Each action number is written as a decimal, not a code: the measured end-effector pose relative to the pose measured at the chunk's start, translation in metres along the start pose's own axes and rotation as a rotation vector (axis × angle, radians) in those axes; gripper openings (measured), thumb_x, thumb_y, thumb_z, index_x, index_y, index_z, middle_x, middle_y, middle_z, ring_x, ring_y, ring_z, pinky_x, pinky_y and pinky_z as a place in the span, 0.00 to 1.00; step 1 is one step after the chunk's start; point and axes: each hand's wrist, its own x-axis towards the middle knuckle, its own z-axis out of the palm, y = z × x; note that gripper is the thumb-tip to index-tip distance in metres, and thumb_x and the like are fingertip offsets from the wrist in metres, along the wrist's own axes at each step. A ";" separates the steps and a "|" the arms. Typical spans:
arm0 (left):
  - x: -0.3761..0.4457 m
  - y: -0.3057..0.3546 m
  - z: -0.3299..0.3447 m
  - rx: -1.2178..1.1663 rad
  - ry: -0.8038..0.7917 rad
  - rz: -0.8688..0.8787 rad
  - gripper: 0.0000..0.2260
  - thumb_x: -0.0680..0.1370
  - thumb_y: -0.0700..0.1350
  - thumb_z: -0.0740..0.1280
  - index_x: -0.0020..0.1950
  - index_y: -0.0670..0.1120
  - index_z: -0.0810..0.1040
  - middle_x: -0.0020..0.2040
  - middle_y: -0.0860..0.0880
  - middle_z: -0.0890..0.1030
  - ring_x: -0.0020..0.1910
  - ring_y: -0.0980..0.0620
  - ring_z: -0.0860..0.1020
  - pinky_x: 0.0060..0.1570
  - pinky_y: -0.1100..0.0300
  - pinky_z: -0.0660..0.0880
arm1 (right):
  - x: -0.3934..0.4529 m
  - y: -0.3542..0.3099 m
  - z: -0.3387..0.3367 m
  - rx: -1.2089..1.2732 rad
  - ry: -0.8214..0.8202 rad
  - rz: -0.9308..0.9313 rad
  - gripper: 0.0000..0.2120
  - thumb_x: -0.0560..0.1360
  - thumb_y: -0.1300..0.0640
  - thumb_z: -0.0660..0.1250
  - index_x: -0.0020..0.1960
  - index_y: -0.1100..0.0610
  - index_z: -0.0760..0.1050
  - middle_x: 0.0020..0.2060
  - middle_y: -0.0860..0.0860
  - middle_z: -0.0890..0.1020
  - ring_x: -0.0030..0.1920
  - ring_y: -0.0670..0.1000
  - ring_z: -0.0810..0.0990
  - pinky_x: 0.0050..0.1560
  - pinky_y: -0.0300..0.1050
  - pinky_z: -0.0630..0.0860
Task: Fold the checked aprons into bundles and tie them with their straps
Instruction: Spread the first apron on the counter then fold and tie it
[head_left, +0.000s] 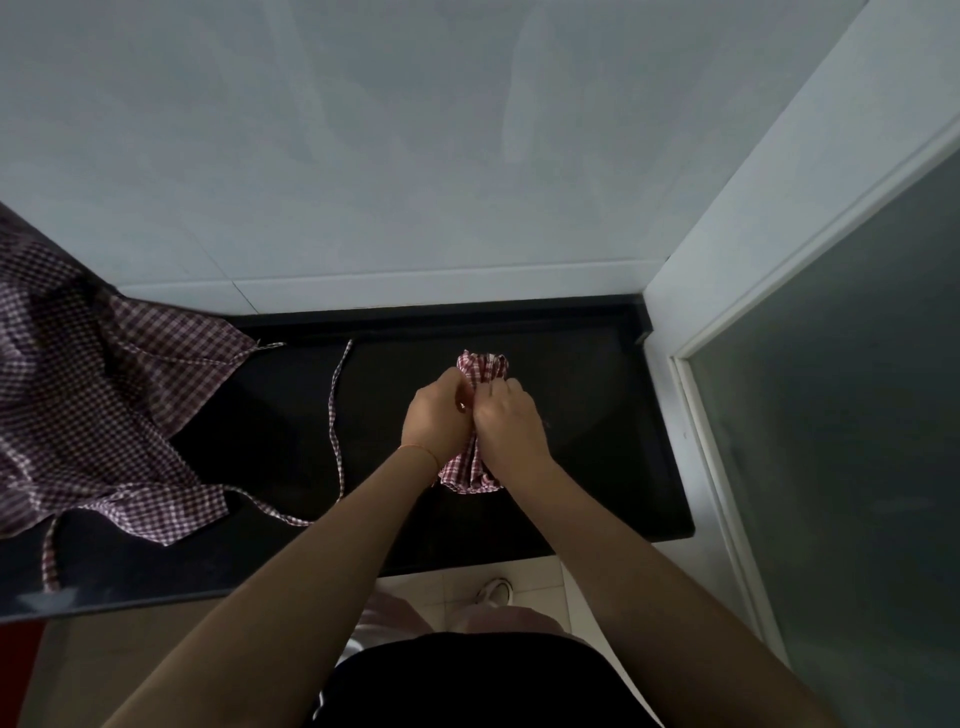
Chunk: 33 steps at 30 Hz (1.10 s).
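Observation:
A red-and-white checked apron, folded into a narrow bundle (480, 366), lies on the black counter (597, 415) at centre right. My left hand (434, 415) and my right hand (506, 421) meet over its middle, fingers curled and pinching the cloth or its strap; which of the two is hidden by my fingers. The bundle's far end fans out past my fingers and its near end (470, 475) shows below my wrists. A heap of unfolded checked aprons (88, 395) lies at the left, with a long strap (335, 415) trailing across the counter.
White tiled wall (415, 156) stands behind the counter. A white frame with frosted glass (831, 415) closes the right side. The counter's front edge runs just below my forearms, with pale floor tiles and a shoe (496, 590) beneath.

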 end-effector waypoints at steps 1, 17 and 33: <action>0.000 0.000 0.000 0.033 0.003 0.023 0.06 0.78 0.37 0.63 0.44 0.47 0.74 0.37 0.49 0.78 0.35 0.51 0.76 0.38 0.56 0.77 | 0.002 0.000 0.000 0.031 -0.020 0.019 0.07 0.80 0.61 0.62 0.56 0.59 0.74 0.51 0.54 0.77 0.50 0.51 0.74 0.50 0.43 0.72; -0.003 -0.010 0.004 0.116 0.039 0.139 0.03 0.78 0.43 0.69 0.45 0.45 0.81 0.43 0.51 0.78 0.42 0.54 0.76 0.42 0.62 0.75 | 0.028 0.020 -0.015 0.862 -0.442 0.635 0.09 0.81 0.60 0.61 0.54 0.59 0.80 0.48 0.53 0.81 0.44 0.49 0.77 0.39 0.40 0.71; -0.007 -0.006 0.011 0.161 0.111 0.222 0.05 0.79 0.43 0.67 0.46 0.45 0.82 0.44 0.50 0.79 0.42 0.54 0.77 0.41 0.61 0.75 | 0.029 0.027 -0.015 0.972 -0.555 0.886 0.09 0.79 0.51 0.66 0.46 0.57 0.75 0.36 0.51 0.76 0.32 0.48 0.71 0.33 0.41 0.67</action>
